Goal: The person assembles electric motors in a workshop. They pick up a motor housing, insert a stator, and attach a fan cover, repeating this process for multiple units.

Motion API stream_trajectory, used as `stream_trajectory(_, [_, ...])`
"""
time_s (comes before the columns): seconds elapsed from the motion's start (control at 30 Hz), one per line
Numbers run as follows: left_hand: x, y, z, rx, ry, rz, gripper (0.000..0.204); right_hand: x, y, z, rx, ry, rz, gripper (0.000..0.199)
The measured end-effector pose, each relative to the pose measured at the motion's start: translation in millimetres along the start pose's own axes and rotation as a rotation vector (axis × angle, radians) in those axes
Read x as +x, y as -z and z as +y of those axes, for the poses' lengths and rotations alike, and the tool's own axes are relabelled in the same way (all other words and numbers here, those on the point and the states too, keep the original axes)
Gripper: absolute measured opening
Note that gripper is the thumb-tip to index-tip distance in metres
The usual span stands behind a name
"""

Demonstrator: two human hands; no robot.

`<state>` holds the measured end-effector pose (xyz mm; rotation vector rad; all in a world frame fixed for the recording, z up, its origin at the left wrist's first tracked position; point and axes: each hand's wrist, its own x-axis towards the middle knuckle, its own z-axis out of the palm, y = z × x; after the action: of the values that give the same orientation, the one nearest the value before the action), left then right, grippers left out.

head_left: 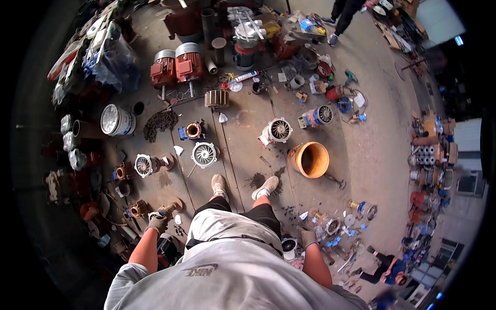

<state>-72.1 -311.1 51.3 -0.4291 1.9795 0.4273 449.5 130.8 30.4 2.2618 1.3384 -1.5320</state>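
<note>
Two buckets flank me on the workshop floor: an orange bucket (292,160) at 2 o'clock, its open mouth showing its orange inner wall, and a white bucket (125,125) at 10 o'clock, something pale and crumpled at its top that I cannot identify. At 9 o'clock my gloved left hand (157,223) is at one end of a metal part with a round brown flange (168,210); the fingers look bent, but whether they clamp it I cannot tell. My gloved right hand (308,237), at 3 o'clock, is beside a white-rimmed round part (289,246); its fingers are too hidden to tell apart or together. A chain heap (159,125) lies at 11 o'clock, between the white bucket and one blue casing (193,130) ringed inside with copper colour. Two red motors (189,63) stand farther off at 11. I count four finned housings (205,154) ahead, spread from 10 to 2 o'clock. A co-worker (390,270) is low at 4 o'clock.
</note>
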Motion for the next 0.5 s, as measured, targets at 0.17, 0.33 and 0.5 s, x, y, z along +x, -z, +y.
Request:
stream_trajectory(0.17, [121.1,14.2,-34.0,0.317,-0.119,-0.166,0.032,36.1,-16.3,86.9,-0.087,0.047,-0.058,0.052])
stream_trajectory(0.33, [73.2,-17.3,49.3,-0.220,-0.114,-0.120,0.024,11.4,-29.3,56.8,-0.371,-0.110,-0.095,0.052])
stream_trajectory(0.5, [-23.6,-52.5,120.5,-0.015,-0.234,-0.189,0.028,140.0,-86.4,148.3,-0.251,-0.229,-0.221,0.080])
